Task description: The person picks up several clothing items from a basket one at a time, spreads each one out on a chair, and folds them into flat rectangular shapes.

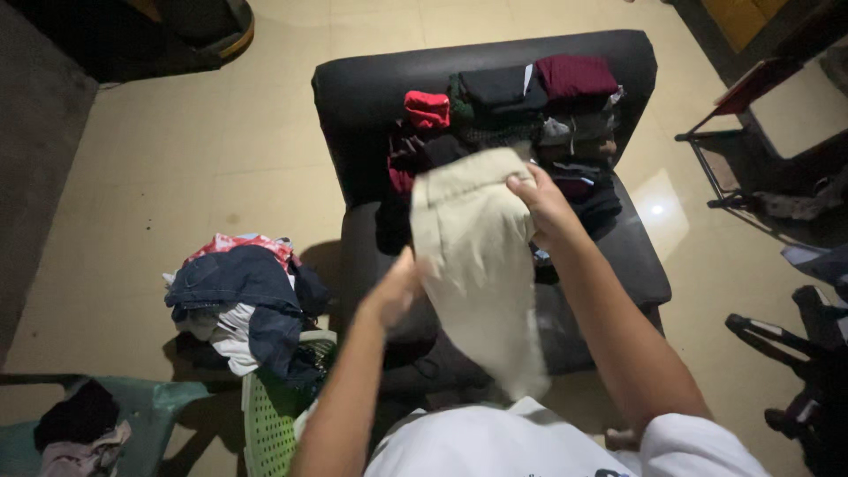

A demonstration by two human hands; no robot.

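A beige pair of shorts or trousers hangs in front of me over a black armchair. My right hand grips its upper right edge near the waistband. My left hand is pressed against its left side with the fingers hidden behind the cloth. Folded clothes in red, maroon, black and grey are stacked on the chair seat behind the beige garment.
A heap of unfolded clothes with blue denim spills over a light green laundry basket at my left. A teal bin holding dark cloth sits lower left. Dark metal furniture frames stand right, on a tiled floor.
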